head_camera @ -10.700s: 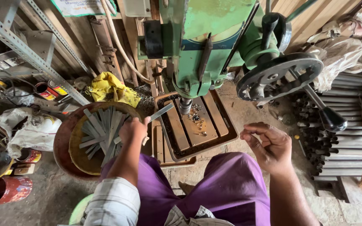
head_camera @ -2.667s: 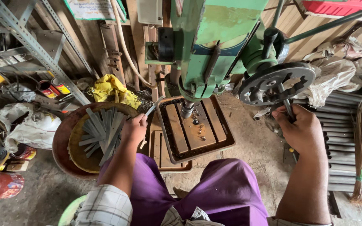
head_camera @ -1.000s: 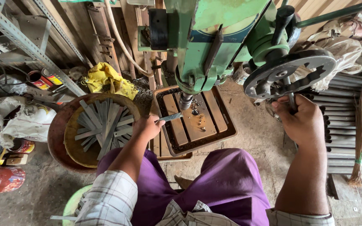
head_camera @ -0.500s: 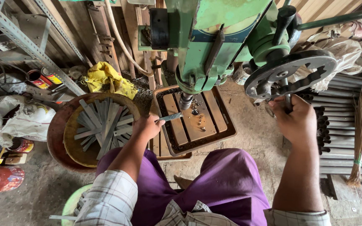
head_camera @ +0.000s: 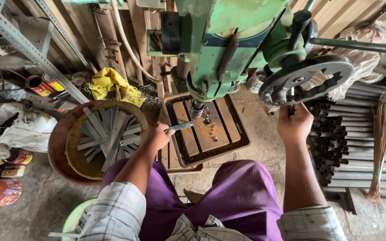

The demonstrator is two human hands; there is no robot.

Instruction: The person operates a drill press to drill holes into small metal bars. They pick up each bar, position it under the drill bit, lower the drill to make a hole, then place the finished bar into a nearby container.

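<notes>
Since a moment ago the left hand (head_camera: 156, 136) has kept its place, still pinching a flat metal strip (head_camera: 180, 126) under the chuck (head_camera: 197, 108) of a green drill press (head_camera: 228, 49). The right hand (head_camera: 295, 123) stays clenched around the feed-wheel handle (head_camera: 291, 99). Far left, a round pan (head_camera: 74, 154) holds more metal strips (head_camera: 108, 134). Right, pipes (head_camera: 358, 143) lie stacked on the floor.

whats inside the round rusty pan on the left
The round pan holds a fan-like pile of flat grey metal strips. Its near right edge is hidden by the left hand and forearm; what lies beneath the strips cannot be seen.
</notes>
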